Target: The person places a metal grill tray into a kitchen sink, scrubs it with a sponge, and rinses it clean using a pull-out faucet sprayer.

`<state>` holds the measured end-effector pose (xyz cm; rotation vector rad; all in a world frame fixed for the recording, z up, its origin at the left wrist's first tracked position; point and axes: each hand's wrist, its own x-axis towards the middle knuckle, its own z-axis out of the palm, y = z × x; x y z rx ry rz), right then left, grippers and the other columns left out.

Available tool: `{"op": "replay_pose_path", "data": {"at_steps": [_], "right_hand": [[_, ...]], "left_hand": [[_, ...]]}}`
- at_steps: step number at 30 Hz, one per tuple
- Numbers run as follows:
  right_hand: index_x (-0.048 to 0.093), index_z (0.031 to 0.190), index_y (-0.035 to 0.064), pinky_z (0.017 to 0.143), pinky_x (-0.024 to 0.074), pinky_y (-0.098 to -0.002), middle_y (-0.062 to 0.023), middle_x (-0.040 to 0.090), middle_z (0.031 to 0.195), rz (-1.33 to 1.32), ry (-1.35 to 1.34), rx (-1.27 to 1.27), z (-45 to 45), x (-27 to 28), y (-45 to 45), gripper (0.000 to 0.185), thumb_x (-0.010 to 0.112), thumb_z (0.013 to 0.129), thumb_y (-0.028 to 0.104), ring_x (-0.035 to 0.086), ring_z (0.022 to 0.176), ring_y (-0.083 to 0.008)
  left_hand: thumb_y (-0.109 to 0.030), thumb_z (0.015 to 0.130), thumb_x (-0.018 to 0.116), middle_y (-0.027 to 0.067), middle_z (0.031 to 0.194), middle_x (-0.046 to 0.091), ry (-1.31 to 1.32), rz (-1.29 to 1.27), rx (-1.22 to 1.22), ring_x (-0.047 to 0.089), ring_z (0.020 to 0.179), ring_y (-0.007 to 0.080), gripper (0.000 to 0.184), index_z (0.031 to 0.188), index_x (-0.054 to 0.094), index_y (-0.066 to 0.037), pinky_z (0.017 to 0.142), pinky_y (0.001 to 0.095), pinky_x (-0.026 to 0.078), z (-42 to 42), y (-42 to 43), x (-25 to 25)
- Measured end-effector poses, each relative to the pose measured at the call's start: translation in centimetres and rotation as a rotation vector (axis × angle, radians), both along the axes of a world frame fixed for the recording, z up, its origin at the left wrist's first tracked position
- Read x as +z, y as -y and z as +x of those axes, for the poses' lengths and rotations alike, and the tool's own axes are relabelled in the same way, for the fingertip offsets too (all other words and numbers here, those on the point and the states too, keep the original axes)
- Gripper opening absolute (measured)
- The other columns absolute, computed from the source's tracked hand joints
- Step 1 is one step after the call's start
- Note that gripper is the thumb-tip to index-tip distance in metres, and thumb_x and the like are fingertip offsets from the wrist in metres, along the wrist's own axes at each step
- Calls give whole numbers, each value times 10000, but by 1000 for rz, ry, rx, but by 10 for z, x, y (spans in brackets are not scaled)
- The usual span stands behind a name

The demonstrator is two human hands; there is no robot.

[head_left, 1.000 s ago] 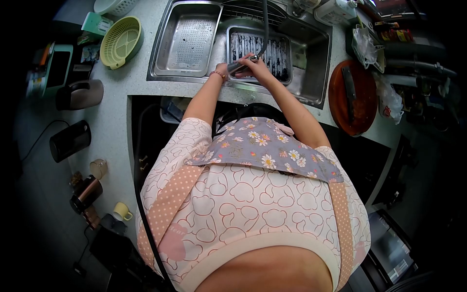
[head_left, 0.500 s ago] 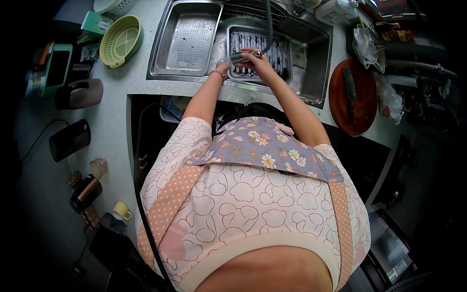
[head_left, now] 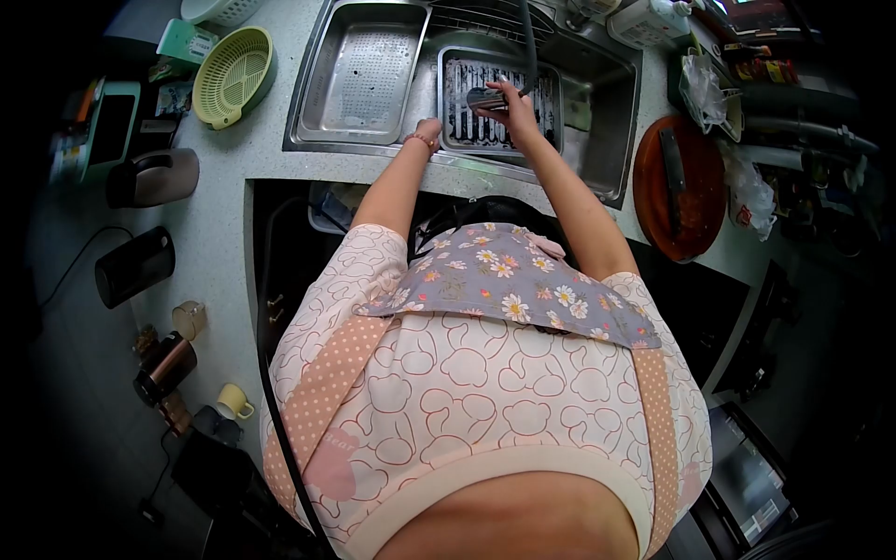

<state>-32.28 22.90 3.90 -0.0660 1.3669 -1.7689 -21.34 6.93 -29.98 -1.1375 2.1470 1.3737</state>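
Observation:
My right hand (head_left: 515, 110) is wrapped round a grey pull-out faucet sprayer (head_left: 485, 98), with its dark hose (head_left: 529, 47) rising behind. Sprayer and hand are above a rectangular metal tray (head_left: 441, 89) in the sink. The tray has ridged bars with dark, blackened patches. My left hand (head_left: 427, 129) is closed beside the tray's left edge, near its front corner. Its fingertips are hidden, so I cannot tell if it grips the rim.
A perforated metal drain pan (head_left: 313, 103) covers the sink's left side. On the counter at left are a green colander (head_left: 266, 79) and a kettle (head_left: 173, 177). A cleaver (head_left: 671, 173) lies on the round wooden chopping board (head_left: 698, 187) at right.
My right hand has moved the sprayer right, away from my left hand and over the tray. My left hand has barely moved.

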Motion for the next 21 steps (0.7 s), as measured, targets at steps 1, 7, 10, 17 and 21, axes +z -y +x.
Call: {"op": "replay_pose_path", "data": {"at_steps": [1, 7, 10, 17, 21], "right_hand": [[549, 1028, -55, 644, 571, -300, -210, 607, 902, 10, 1, 2, -1, 0, 0, 364, 500, 857, 263, 640, 777, -269], [566, 1002, -50, 608, 572, -315, -192, 613, 840, 150, -52, 93, -7, -3, 0, 328, 489, 841, 226, 638, 742, -267], [580, 988, -41, 580, 569, -316, -175, 614, 813, 236, -91, 150, -11, -8, -2, 316, 485, 841, 222, 633, 716, -260], [566, 1033, -31, 636, 570, -327, -180, 620, 862, 315, -165, 178, -26, -19, -11, 320, 472, 854, 217, 631, 777, -269], [560, 1031, -40, 642, 569, -325, -189, 623, 874, 292, -156, 223, -25, -14, -15, 329, 463, 862, 225, 636, 772, -276]], "left_hand": [[-87, 707, 507, 120, 973, 610, 1, -16, -22, 603, 899, 227, 204, 897, 576, -60, 714, 321, 488, 0, 0, -2], [-85, 730, 473, 109, 940, 607, 38, -125, -207, 602, 859, 217, 182, 880, 572, -56, 703, 308, 481, 1, 0, 7], [-88, 730, 472, 104, 908, 604, -25, -377, -356, 597, 834, 207, 163, 855, 572, -58, 696, 303, 476, 3, -8, -14], [-92, 706, 489, 110, 821, 594, -4, -455, -498, 596, 766, 214, 117, 786, 568, -58, 669, 319, 477, 0, -5, -13], [-90, 689, 505, 113, 783, 587, 39, -88, -182, 598, 743, 222, 90, 751, 562, -60, 658, 326, 479, 1, 1, -9]]}}
